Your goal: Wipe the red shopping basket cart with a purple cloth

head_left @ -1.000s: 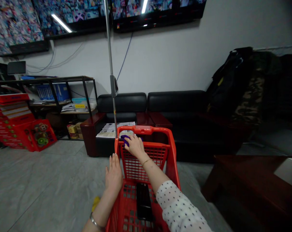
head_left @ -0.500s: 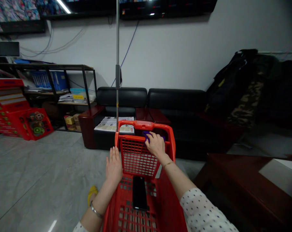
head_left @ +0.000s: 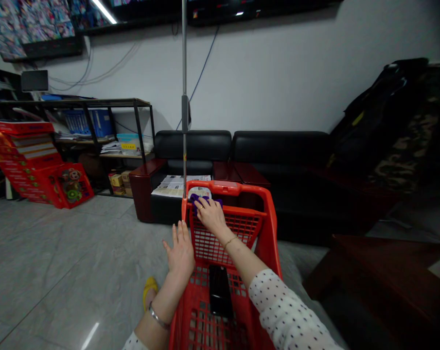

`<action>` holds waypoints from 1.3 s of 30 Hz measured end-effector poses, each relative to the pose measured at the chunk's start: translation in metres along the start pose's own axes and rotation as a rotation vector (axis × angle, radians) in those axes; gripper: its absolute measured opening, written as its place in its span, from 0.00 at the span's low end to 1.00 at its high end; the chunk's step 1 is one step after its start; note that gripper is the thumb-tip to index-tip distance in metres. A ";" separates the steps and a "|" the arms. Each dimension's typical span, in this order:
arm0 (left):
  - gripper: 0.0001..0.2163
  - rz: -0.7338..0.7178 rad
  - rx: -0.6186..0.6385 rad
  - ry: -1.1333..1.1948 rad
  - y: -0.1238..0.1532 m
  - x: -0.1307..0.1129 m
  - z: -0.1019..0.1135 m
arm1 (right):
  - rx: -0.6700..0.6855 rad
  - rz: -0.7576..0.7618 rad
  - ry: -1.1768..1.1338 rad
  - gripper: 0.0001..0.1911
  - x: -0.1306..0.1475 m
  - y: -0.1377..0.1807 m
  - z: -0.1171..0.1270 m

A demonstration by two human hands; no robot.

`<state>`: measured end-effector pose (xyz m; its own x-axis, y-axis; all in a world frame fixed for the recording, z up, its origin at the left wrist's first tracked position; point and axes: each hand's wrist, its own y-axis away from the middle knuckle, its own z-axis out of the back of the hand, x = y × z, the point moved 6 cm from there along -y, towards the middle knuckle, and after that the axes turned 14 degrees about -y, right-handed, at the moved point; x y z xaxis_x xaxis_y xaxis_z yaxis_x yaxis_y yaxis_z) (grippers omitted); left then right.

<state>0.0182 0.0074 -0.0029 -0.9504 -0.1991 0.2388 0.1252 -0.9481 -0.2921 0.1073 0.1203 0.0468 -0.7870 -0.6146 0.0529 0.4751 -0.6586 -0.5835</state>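
Observation:
A red plastic shopping cart (head_left: 272,218) stands in front of me, its basket walls and floor made of lattice. My right hand (head_left: 211,217) presses a purple cloth (head_left: 195,198) onto the top edge of the inner grid panel, near the left corner. The fingers are bent over the cloth and partly hide it. My left hand (head_left: 181,253) lies against the cart's left side, fingers outstretched and spread, holding nothing. Inside on the basket floor rests a black smartphone (head_left: 220,291). A grey metal pole (head_left: 184,63) rises from the cart's far left corner.
Behind the cart is a black sofa (head_left: 278,146) with newspapers (head_left: 172,185) on its seat. Stacked red boxes (head_left: 26,163) and a shelf (head_left: 121,103) stand at left. A dark wooden table (head_left: 380,262) is at right, below hanging jackets (head_left: 380,112).
My right hand has slid the purple cloth leftward along the panel's top edge, to the left corner. The left hand's fingers have spread apart. The view has shifted slightly.

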 end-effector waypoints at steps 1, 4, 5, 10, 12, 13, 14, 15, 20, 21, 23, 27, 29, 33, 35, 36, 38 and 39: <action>0.39 -0.001 0.006 0.000 0.001 0.000 0.001 | -0.002 -0.005 0.010 0.20 -0.012 0.009 0.005; 0.40 -0.008 0.024 0.028 0.001 0.000 0.002 | -0.030 -0.063 0.055 0.20 -0.052 0.037 0.024; 0.40 -0.014 0.030 0.045 0.000 0.000 0.001 | -0.045 -0.086 0.070 0.20 -0.064 0.045 0.030; 0.42 -0.050 0.027 0.138 -0.003 -0.002 -0.005 | -0.123 -0.201 0.101 0.18 -0.084 0.060 0.044; 0.43 -0.045 0.002 0.142 -0.004 -0.001 -0.007 | -0.126 -0.209 0.090 0.18 -0.069 0.047 0.036; 0.44 -0.045 -0.010 0.136 -0.005 -0.001 -0.007 | -0.118 -0.196 0.081 0.19 -0.057 0.038 0.030; 0.44 -0.046 -0.018 0.126 -0.005 -0.001 -0.007 | -0.105 -0.176 0.070 0.19 -0.044 0.027 0.023; 0.44 -0.046 -0.022 0.114 -0.005 0.000 -0.007 | -0.091 -0.154 0.058 0.20 -0.031 0.017 0.015; 0.42 -0.024 0.011 0.075 -0.007 0.002 -0.007 | -0.028 -0.077 0.023 0.22 0.010 -0.012 -0.010; 0.42 -0.022 0.010 0.069 -0.007 0.002 -0.006 | -0.016 -0.064 0.022 0.22 0.012 -0.012 -0.012; 0.42 -0.018 0.005 0.055 -0.006 0.002 -0.004 | 0.012 -0.033 0.023 0.23 0.012 -0.010 -0.014; 0.41 0.005 0.014 0.030 -0.003 0.001 -0.002 | 0.037 0.010 0.034 0.23 0.005 -0.001 -0.009; 0.41 0.010 0.013 0.034 -0.002 0.001 -0.003 | 0.043 0.023 0.043 0.23 0.001 0.003 -0.004; 0.42 -0.013 0.031 0.087 -0.002 0.002 -0.004 | 0.037 -0.005 0.065 0.23 -0.015 0.015 0.010; 0.43 -0.023 0.045 0.132 -0.003 0.003 -0.005 | 0.027 -0.041 0.082 0.22 -0.031 0.024 0.019; 0.43 -0.022 0.052 0.153 -0.004 0.003 -0.005 | 0.023 -0.060 0.093 0.21 -0.040 0.030 0.024; 0.44 -0.018 0.051 0.185 -0.005 0.004 -0.006 | 0.016 -0.099 0.116 0.21 -0.059 0.042 0.035; 0.44 -0.017 0.043 0.198 -0.005 0.005 -0.007 | 0.010 -0.124 0.128 0.20 -0.069 0.048 0.040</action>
<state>0.0111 0.0127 -0.0067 -0.9894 -0.1341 0.0557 0.1163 -0.9615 -0.2488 0.2000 0.1134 0.0480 -0.8831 -0.4688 0.0203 0.3748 -0.7307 -0.5707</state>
